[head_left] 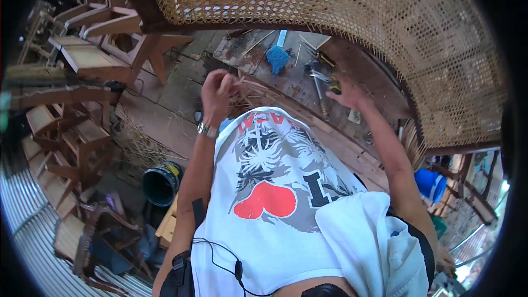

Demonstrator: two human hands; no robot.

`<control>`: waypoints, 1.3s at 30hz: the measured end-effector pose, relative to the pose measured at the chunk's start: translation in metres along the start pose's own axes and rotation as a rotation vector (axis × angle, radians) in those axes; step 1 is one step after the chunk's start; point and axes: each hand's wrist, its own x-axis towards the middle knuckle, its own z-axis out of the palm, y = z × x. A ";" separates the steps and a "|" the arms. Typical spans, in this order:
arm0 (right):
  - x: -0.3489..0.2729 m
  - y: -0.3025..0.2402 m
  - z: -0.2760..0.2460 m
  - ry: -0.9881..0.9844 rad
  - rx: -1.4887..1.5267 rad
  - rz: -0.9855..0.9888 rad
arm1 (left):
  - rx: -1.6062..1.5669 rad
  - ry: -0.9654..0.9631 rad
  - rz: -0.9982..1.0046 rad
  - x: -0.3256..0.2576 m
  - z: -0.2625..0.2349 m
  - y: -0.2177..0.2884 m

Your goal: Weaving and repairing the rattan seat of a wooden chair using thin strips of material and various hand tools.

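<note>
My left hand (216, 98), with a wristwatch (207, 130), is raised left of centre with its fingers curled together. Something thin and pale shows at its fingertips, too small to make out. Over to the right, my right hand (352, 94) has its fingers at a metal tool with yellow-and-black handles (334, 84), and seems to grip it. Beside that tool lies a hammer-like tool (320, 91) with a long shaft. Another yellow-and-black handle (326, 60) lies just beyond. A blue brush-like piece (278, 59) rests on the boards farther off.
A woven cane panel in a dark wooden frame (286, 27) arches across the far side and right. Wooden chair frames (99, 63) crowd the left. A dark bucket (161, 182) stands lower left, a blue bucket (429, 184) at right. Loose cane strips (140, 146) litter the floor.
</note>
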 end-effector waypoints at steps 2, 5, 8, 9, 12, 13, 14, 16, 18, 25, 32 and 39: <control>-0.028 0.024 0.041 0.055 -0.259 0.257 | 0.022 0.000 -0.072 -0.023 -0.022 -0.005; -0.032 0.004 0.065 0.253 -0.174 0.442 | 0.208 -0.119 -0.071 -0.029 -0.024 0.002; -0.014 -0.094 0.074 0.351 0.473 0.101 | 0.350 -0.306 0.071 -0.022 0.015 0.012; -0.010 -0.133 0.075 0.340 0.710 -0.079 | 0.284 -0.355 0.070 -0.018 0.035 0.014; 0.010 -0.222 0.071 0.328 1.160 -0.195 | 0.286 -0.489 0.036 -0.009 0.067 0.036; 0.011 -0.234 0.068 0.169 1.354 -0.051 | 0.285 -0.543 0.062 -0.006 0.072 0.046; 0.013 -0.241 0.064 0.037 1.555 0.049 | 0.410 -0.505 0.135 -0.001 0.073 0.058; 0.015 -0.245 0.055 0.194 1.616 0.213 | 0.579 -0.448 0.385 0.013 0.066 0.083; 0.017 -0.238 0.045 0.181 1.753 0.424 | 0.845 -0.320 0.653 0.042 0.055 0.111; 0.075 -0.273 0.014 0.432 1.778 0.126 | 1.367 -0.362 0.872 0.086 0.036 0.153; 0.099 -0.293 0.006 0.411 1.886 0.255 | 1.445 -0.384 0.989 0.088 0.039 0.146; 0.121 -0.273 0.016 0.462 2.195 0.326 | 1.268 -0.246 0.993 0.092 0.044 0.132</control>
